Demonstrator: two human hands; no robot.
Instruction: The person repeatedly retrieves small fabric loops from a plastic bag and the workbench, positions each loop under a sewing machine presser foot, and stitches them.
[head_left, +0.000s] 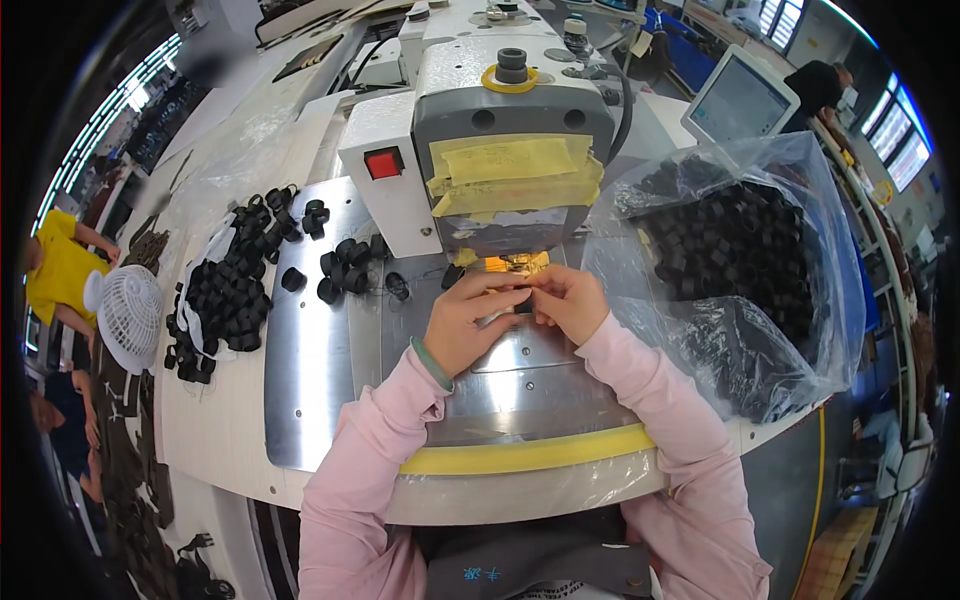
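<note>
Both my hands meet in front of the sewing machine head (515, 110), just below its lit needle area (515, 263). A small black fabric loop (523, 308) shows in part between my fingertips. My right hand (572, 308) pinches it with thumb and forefinger. My left hand (468, 322) closes on it from the other side, thumb and fingers bent toward it. The fingers hide most of the loop. Left of the hands, several loose black loops (348, 268) lie on the metal plate (310, 390).
A large pile of black loops (228, 290) lies at the left. On the right, an open clear plastic bag (845, 330) holds many more. A yellow strip (530, 456) runs along the near edge. A screen (740, 105) stands at the far right; other people are in the background.
</note>
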